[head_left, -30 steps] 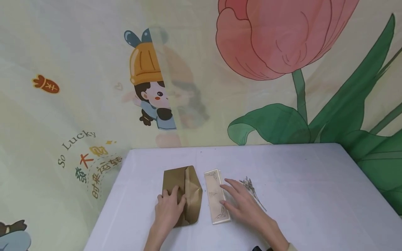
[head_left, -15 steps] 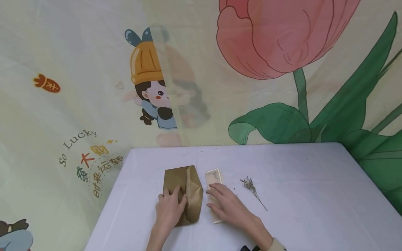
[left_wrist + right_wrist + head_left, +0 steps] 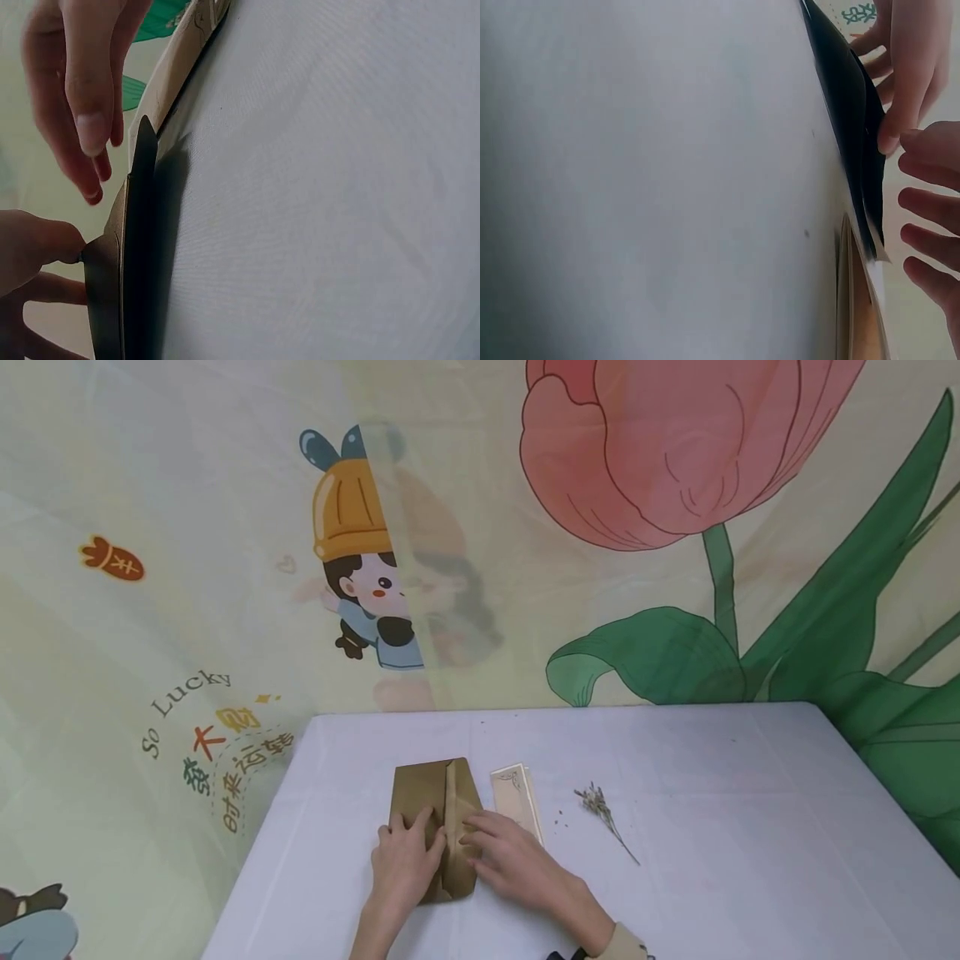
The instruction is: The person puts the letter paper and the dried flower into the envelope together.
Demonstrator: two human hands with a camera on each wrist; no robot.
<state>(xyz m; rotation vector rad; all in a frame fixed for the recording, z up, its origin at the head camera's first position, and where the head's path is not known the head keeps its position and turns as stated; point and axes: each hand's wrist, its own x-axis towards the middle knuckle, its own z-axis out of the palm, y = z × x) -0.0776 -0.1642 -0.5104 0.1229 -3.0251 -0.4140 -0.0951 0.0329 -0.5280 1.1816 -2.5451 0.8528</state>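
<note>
A brown-gold envelope (image 3: 420,785) lies on the white table, its pointed flap unfolded toward the right. My left hand (image 3: 405,860) rests on the envelope's body, fingers spread, with the thumb near the opening. Over the flap is my right hand (image 3: 517,864), fingers loosely bent and nothing in them. In the right wrist view the right hand's fingers (image 3: 926,199) stand a little off the envelope (image 3: 847,105). Just right of the envelope lies a folded cream card (image 3: 513,793) with an ornamental corner print, its lower part hidden by the right hand.
A sprig of dried flowers (image 3: 600,810) lies right of the card, with small crumbs (image 3: 558,818) between them. Behind the white-covered table (image 3: 712,827) hangs a printed curtain (image 3: 480,527) with a tulip and cartoon figures. A dark object (image 3: 566,955) shows at the bottom edge.
My right hand has moved left, from beside the card, across it, to over the envelope's flap. The sprig has come into full view. The left hand and envelope have stayed in place.
</note>
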